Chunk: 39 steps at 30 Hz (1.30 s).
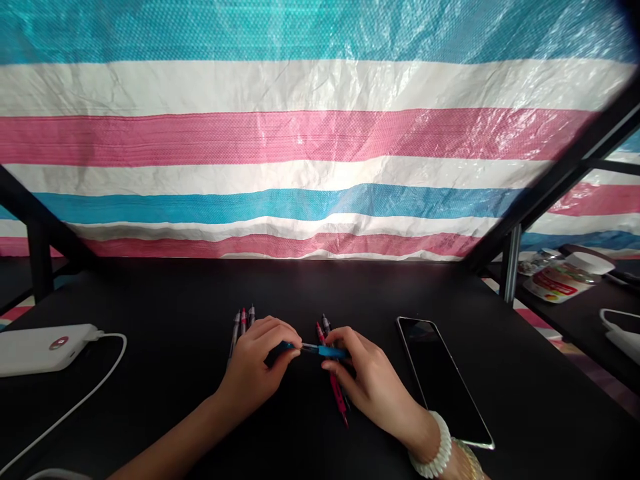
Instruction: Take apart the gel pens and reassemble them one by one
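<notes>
A blue pen (331, 351) is held crosswise over a black table (190, 427), between two hands. The left hand (263, 350) pinches its left end between thumb and fingers; the right hand (373, 373) curls about the barrel, forefinger above and thumb below, though whether they press on it cannot be told. Three slim pens (243, 321) lie by the left hand; two more, a red pen (337, 392) and a dark pen (326, 324), lie by the right. A white beaded bracelet (440, 448) and a gold bracelet (467, 459) circle the right wrist. Alongside lies one glossy phone (445, 380); at left, a white power bank (30, 352) bears a round red emblem, too small to read. Farther out, a jar (563, 281) carries a red label, its lettering illegible, and a crinkled plastic sheet (300, 137) shows blue, white and pink stripes.
</notes>
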Available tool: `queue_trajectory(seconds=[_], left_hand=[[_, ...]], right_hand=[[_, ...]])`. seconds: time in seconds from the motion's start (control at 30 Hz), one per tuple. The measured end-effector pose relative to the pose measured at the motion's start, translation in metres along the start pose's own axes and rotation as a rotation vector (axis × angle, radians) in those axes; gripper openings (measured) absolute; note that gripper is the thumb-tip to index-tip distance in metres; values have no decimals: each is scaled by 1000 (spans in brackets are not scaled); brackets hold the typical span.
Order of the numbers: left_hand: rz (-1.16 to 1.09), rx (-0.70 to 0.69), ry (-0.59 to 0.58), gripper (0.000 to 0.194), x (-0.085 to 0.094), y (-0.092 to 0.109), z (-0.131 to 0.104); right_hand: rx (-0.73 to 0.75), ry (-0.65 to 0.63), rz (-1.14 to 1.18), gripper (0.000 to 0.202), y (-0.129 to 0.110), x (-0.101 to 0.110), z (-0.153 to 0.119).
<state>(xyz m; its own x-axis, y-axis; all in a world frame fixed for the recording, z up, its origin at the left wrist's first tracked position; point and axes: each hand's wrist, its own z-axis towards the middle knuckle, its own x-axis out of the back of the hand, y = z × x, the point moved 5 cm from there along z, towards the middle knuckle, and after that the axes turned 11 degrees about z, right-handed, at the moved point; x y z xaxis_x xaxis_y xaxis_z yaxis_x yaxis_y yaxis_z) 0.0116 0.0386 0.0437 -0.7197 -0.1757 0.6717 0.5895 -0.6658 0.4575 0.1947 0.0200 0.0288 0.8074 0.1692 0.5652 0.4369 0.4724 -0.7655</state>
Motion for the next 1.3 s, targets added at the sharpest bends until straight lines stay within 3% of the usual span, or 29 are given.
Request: queue_trajectory(seconds=[0.43, 0.67, 0.83, 0.97, 1.2, 1.3], left_hand=[[16, 3, 35, 18, 0, -1, -1], [23, -84, 118, 25, 5, 8, 0], [52, -50, 82, 17, 2, 3, -2], [100, -4, 6, 19, -4, -3, -5], [107, -116, 59, 22, -3, 9, -4], [124, -150, 84, 21, -1, 11, -4]], right_hand=[[19, -29, -179, 26, 0, -2, 3], [-23, -60, -122, 36, 2, -5, 1], [-28, -28, -37, 17, -1, -1, 0], [42, 21, -113, 10, -3, 2, 0], [63, 45, -231, 38, 0, -4, -1], [23, 31, -164, 34, 0, -3, -1]])
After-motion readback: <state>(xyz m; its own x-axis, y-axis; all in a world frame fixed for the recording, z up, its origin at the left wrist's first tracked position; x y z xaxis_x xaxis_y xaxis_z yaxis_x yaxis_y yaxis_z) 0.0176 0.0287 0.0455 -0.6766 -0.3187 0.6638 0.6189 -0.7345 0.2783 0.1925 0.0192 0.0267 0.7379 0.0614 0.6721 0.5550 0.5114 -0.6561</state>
